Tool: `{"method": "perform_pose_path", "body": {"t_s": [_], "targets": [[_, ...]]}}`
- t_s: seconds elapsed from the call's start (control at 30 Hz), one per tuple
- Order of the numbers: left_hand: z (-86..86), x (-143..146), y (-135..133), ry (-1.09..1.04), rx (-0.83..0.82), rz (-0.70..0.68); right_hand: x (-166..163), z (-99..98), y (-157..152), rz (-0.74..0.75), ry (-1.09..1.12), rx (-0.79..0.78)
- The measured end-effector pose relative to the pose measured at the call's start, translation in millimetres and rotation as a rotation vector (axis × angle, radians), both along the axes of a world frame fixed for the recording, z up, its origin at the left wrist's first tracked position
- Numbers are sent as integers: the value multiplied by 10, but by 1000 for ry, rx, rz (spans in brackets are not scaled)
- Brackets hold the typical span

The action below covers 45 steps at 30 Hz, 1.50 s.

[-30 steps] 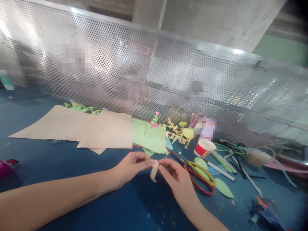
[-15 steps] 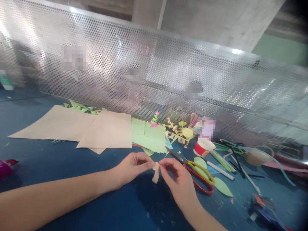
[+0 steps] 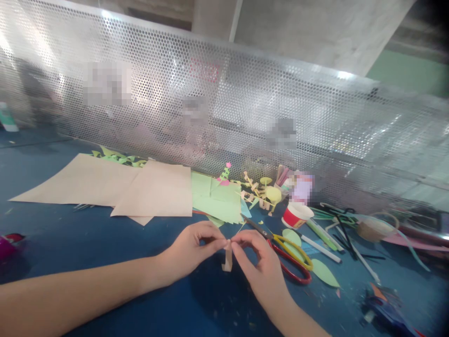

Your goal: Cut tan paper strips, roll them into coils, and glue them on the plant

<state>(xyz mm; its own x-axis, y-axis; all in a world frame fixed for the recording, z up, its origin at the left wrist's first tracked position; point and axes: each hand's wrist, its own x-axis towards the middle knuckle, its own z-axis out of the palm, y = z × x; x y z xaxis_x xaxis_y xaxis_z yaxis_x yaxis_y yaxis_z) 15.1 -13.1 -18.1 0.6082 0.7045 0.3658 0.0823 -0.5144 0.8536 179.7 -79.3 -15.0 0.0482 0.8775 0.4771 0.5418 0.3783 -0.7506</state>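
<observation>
A small peach paper strip hangs between my two hands, its lower end bent to the left. My left hand pinches the top of the strip between thumb and forefinger. From the other side my right hand closes its thumb and fingertips on the same top end. Beside my right hand lie scissors with one yellow and one red handle. Behind my hands are green paper sheets and larger peach paper sheets.
A red and white paper cup, a white pen and a green paper leaf lie to the right. Yellow paper pieces stand behind them. A perforated metal screen runs along the table's back, with people beyond it.
The paper strip has turned and now hangs straighter, its lower end bent leftward. Both hands keep their pinch and have barely shifted.
</observation>
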Motion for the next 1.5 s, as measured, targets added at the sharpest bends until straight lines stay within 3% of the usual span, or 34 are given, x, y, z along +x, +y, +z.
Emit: {"method": "perform_pose_path", "body": {"t_s": [0.23,0.57,1.5], "targets": [[38,-37,-65,-13,369,105,-11,7,-12,35,-30,71],[66,-67,-120,-36,582,134,-24,-1,-46,20,-62,124],[58,-41,-133,-53,627,162,-28,9,-31,36,-44,105]]}}
